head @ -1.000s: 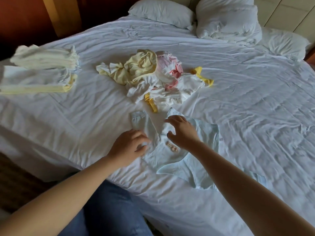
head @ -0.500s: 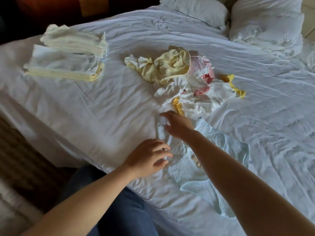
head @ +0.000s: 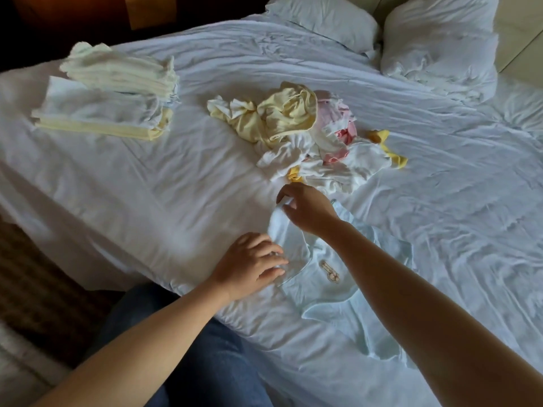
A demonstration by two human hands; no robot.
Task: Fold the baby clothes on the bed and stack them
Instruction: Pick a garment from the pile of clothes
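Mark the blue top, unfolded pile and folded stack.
blue top (head: pixel 318 289), head view, on its chest
unfolded pile (head: pixel 282 116), head view, on its yellow part
folded stack (head: pixel 117 73), head view, on its cream top layer

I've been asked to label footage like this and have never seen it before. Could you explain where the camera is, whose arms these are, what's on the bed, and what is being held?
There is no machine here. A person wears a camera on the head, looking forward and down, so the two bare arms are the wearer's own. This is the only view.

The person is at the edge of a bed with white sheets, and pillows lie at the far end. A light blue baby garment lies spread in front of them. The right hand pinches the end of its sleeve. The left hand rests on the garment's near edge, but I can't tell whether it grips the cloth.

Beyond lies a loose pile of unfolded clothes in yellow, pink and white. At the far left sits a stack of folded clothes.
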